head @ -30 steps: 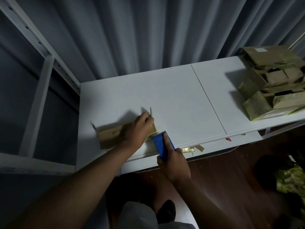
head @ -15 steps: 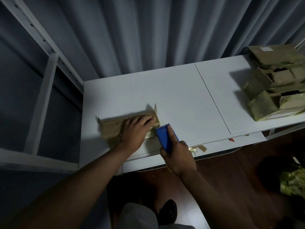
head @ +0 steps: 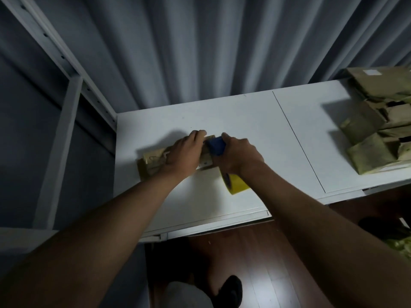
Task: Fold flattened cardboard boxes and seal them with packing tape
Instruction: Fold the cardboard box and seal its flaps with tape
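Note:
A small brown cardboard box (head: 153, 162) lies on the white table (head: 244, 130), left of the middle. My left hand (head: 185, 152) rests flat on top of the box and covers most of it, fingers reaching its far edge. My right hand (head: 236, 155) grips a blue tape dispenser (head: 215, 146) at the box's right end. The yellow tape roll (head: 236, 184) of the dispenser sticks out below my right wrist. The box's right end is hidden behind the two hands.
A pile of folded brown boxes (head: 382, 125) fills the table's right end. A grey curtain (head: 222, 47) hangs behind the table. A white metal rack (head: 66, 112) stands at the left. Dark wooden floor (head: 255, 263) lies below the table's front edge.
The box and both hands have moved away from the table's front edge toward its middle. My right hand has brought the dispenser up against the box's right end, and the yellow roll now shows.

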